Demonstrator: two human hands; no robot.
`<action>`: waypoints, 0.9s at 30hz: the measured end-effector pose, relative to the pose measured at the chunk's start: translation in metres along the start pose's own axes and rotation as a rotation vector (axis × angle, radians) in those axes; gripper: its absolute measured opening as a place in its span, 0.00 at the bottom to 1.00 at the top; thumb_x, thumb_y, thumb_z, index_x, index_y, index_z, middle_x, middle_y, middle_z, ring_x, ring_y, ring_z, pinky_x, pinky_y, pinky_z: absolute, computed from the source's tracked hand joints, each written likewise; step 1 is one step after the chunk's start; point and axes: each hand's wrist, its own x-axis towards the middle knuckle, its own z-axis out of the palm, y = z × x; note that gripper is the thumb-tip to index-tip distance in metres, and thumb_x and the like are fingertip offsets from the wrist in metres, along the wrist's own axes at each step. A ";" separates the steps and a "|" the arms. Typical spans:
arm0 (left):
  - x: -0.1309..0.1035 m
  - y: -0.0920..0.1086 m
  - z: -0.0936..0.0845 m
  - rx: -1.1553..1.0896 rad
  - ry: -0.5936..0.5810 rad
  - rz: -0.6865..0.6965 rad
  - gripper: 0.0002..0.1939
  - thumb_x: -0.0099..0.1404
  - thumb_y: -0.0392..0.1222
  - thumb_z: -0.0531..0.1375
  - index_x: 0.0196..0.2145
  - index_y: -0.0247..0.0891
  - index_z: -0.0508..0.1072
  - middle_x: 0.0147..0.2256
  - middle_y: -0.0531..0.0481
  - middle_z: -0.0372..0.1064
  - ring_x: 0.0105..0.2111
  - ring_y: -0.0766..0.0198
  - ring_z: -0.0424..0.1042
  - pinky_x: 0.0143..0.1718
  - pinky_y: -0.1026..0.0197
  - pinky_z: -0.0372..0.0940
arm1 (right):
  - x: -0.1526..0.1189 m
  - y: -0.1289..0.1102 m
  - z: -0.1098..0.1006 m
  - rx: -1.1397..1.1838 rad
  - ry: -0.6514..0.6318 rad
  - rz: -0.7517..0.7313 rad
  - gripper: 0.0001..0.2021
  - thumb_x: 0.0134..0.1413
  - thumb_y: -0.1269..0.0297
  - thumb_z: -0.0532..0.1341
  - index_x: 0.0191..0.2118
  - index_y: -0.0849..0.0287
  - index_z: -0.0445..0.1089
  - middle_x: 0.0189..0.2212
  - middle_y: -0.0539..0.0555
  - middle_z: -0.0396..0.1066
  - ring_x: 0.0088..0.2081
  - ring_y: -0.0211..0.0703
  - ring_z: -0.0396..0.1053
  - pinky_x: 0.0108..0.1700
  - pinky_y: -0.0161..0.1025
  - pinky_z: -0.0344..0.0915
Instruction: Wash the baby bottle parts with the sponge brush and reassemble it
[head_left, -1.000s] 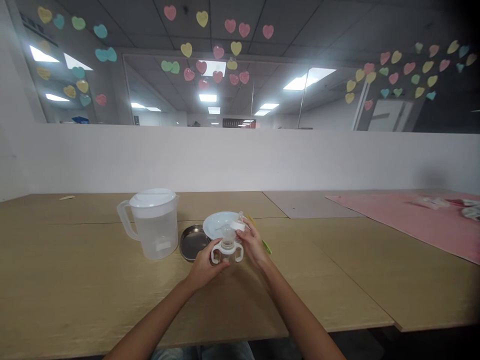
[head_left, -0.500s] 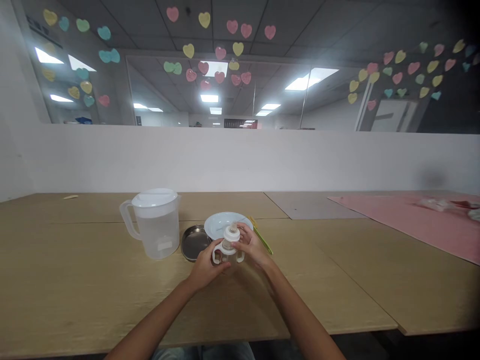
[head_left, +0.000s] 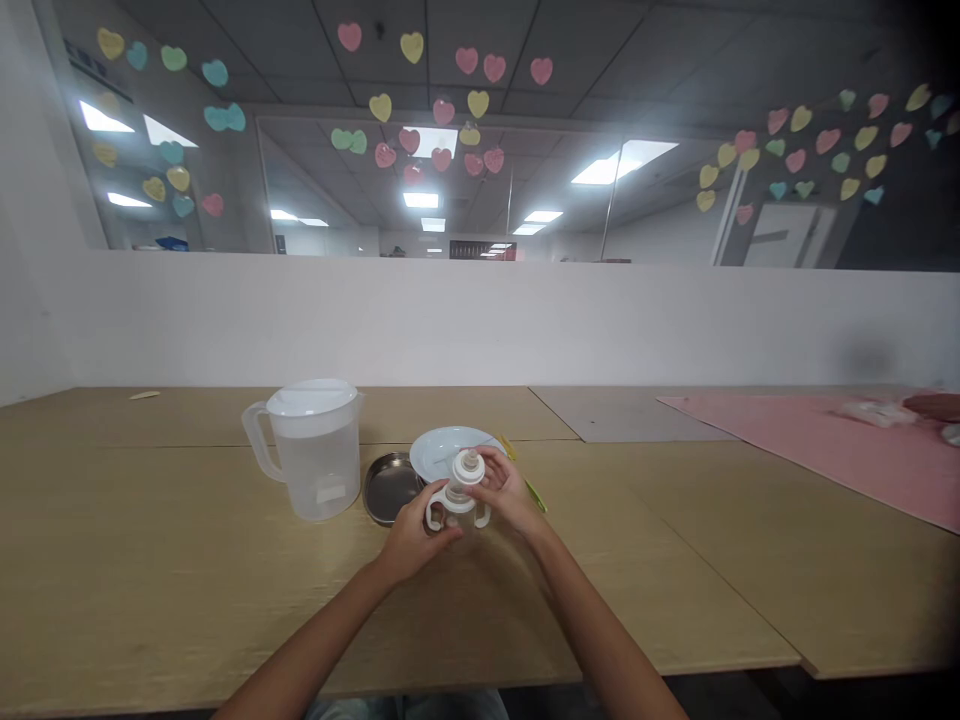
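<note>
A clear baby bottle point(head_left: 460, 518) with a white two-handled ring is held over the table in front of me. My left hand point(head_left: 412, 535) grips its body and left handle from the side. My right hand point(head_left: 506, 490) has its fingers closed round the white nipple collar point(head_left: 469, 468) at the top, which tilts towards me. Whether the collar is still joined to the neck, I cannot tell. Just behind the bottle lie a pale blue-white plate point(head_left: 435, 452) and a round metal dish point(head_left: 390, 490), both partly covered by it and my hands.
A lidded plastic pitcher point(head_left: 319, 465) with clear liquid stands left of the metal dish. A yellow-green utensil point(head_left: 535, 497) lies partly hidden beyond my right hand. Farther right, a pink mat point(head_left: 817, 450) covers part of the wooden table point(head_left: 187, 590). A white wall point(head_left: 480, 320) rises behind.
The nipple collar has tipped slightly towards me, so its top shows more. Both hands stay nearly in place, and the whole view has shifted a little.
</note>
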 end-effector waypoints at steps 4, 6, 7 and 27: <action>0.000 0.000 0.000 -0.011 0.008 0.029 0.34 0.53 0.50 0.64 0.55 0.37 0.61 0.45 0.44 0.70 0.39 0.59 0.69 0.42 0.58 0.64 | 0.002 -0.001 -0.005 0.073 0.103 -0.017 0.27 0.31 0.63 0.72 0.42 0.56 0.64 0.47 0.56 0.69 0.48 0.47 0.68 0.49 0.46 0.67; 0.000 0.001 0.000 -0.017 0.002 0.024 0.34 0.53 0.50 0.64 0.55 0.37 0.61 0.46 0.44 0.70 0.40 0.58 0.69 0.43 0.58 0.64 | 0.002 -0.004 -0.007 0.129 0.150 -0.014 0.27 0.31 0.65 0.72 0.42 0.55 0.64 0.46 0.55 0.69 0.47 0.46 0.68 0.50 0.47 0.66; 0.000 0.002 -0.001 -0.015 -0.001 0.016 0.35 0.53 0.50 0.64 0.55 0.37 0.60 0.46 0.44 0.70 0.39 0.59 0.70 0.42 0.58 0.64 | 0.002 -0.005 -0.008 0.161 0.173 -0.012 0.27 0.31 0.66 0.72 0.42 0.55 0.64 0.46 0.54 0.70 0.46 0.46 0.69 0.50 0.47 0.66; 0.000 0.003 0.001 0.012 0.006 0.009 0.35 0.52 0.51 0.64 0.55 0.37 0.61 0.45 0.45 0.71 0.39 0.59 0.70 0.39 0.61 0.64 | 0.045 -0.015 -0.030 0.373 0.346 -0.160 0.26 0.32 0.70 0.71 0.41 0.52 0.63 0.40 0.48 0.72 0.47 0.40 0.70 0.54 0.44 0.64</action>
